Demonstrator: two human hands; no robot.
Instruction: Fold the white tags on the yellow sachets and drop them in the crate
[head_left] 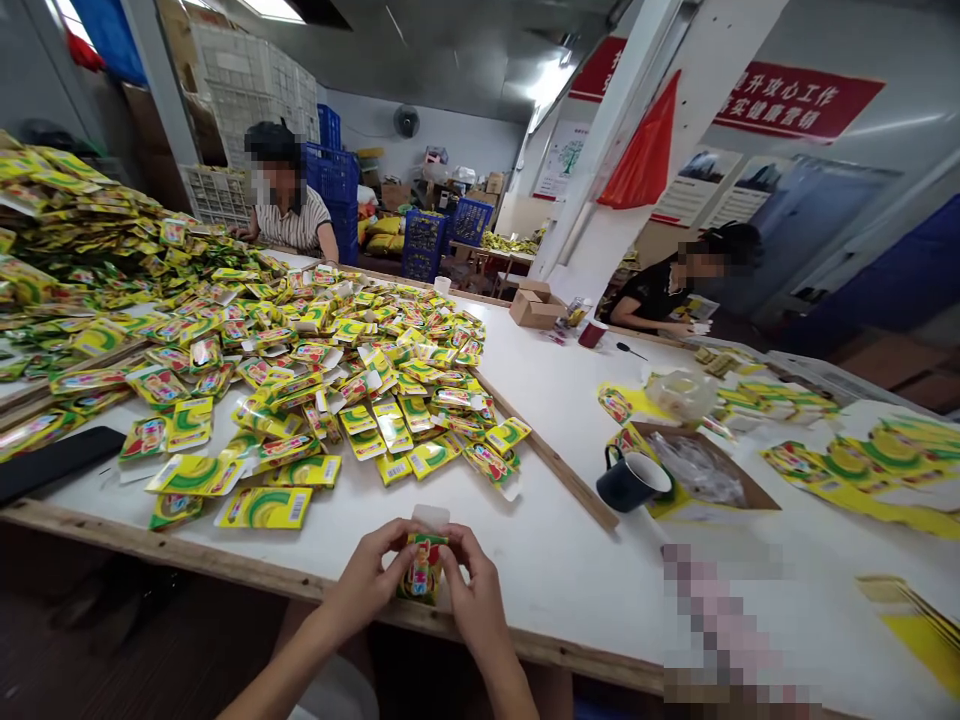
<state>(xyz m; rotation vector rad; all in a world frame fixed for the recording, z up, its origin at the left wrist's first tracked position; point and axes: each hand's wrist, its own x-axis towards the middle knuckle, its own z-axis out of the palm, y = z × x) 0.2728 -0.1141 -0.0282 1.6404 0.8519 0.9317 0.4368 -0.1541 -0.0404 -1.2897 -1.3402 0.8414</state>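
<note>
Both my hands hold one small yellow-and-green packet (422, 566) with a white tab at its top, just over the near edge of the white table (555, 560). My left hand (367, 580) pinches its left side and my right hand (472, 590) pinches its right side, fingers curled. A large heap of the same packets (300, 370) spreads over the table to the left and ahead of my hands.
A black phone (56, 462) lies at the left edge. A dark mug (630, 482), a wooden strip (551, 455), flat yellow sheets (862, 470) and a cardboard box (534, 305) are on the right and far side. Two people (289, 205) (675, 285) sit at the far side.
</note>
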